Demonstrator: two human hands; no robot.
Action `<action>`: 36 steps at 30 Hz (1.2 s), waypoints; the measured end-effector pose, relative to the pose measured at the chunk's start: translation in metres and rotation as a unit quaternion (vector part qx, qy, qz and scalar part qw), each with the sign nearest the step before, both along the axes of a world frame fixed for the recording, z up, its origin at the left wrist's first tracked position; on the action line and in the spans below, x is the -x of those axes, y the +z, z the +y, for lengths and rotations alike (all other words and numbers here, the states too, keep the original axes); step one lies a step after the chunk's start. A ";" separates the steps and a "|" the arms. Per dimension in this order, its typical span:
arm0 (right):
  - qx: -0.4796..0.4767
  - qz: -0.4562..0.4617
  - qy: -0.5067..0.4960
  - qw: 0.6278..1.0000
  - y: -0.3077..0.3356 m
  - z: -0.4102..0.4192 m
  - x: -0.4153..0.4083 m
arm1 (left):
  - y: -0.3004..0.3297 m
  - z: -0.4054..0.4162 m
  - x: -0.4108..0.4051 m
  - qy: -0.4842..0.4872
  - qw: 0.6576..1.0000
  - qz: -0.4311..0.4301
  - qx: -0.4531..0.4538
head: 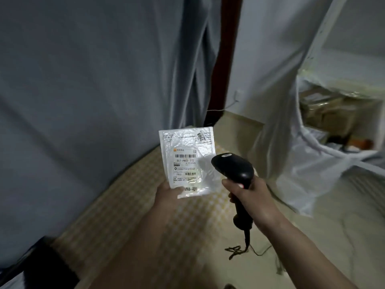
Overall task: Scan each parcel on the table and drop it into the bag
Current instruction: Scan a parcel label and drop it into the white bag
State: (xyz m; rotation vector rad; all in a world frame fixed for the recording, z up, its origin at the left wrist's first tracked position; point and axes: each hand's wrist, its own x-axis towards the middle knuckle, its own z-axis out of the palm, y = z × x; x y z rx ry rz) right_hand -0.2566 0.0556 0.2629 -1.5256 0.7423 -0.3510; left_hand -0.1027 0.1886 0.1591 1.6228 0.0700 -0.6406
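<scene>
Holding a flat white parcel [187, 161] upright by its bottom edge, the left hand [169, 193] pinches it w/ label facing the camera. Right hand [249, 197] grips a black barcode scanner [234, 170], head just beside the parcel's right edge, cord [245, 245] hanging below, above a checkered mat [129, 205].

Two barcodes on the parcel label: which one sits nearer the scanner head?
The lower barcode, beside "P802". It sits almost level with the scanner head; the wider upper barcode sits higher on the parcel.
</scene>
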 end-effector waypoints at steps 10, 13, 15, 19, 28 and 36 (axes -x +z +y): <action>-0.005 -0.002 -0.129 0.992 -0.003 -0.135 0.076 | -0.004 -0.171 0.047 -0.148 0.989 -0.007 -0.004; -0.018 -0.004 -0.156 0.988 -0.007 -0.159 0.089 | -0.004 -0.205 0.053 -0.185 0.983 -0.014 -0.020; -0.026 -0.006 -0.172 0.985 -0.009 -0.174 0.094 | -0.004 -0.229 0.053 -0.203 0.979 -0.013 -0.011; -0.025 0.007 -0.204 0.979 -0.012 -0.207 0.097 | -0.002 -0.278 0.055 -0.236 0.972 0.007 0.010; -0.001 0.004 -0.254 0.967 0.003 -0.286 0.054 | 0.007 -0.374 0.009 -0.304 0.952 -0.016 0.024; -0.011 0.016 -0.264 0.964 -0.004 -0.335 0.025 | 0.009 -0.452 -0.014 -0.375 0.926 -0.049 0.010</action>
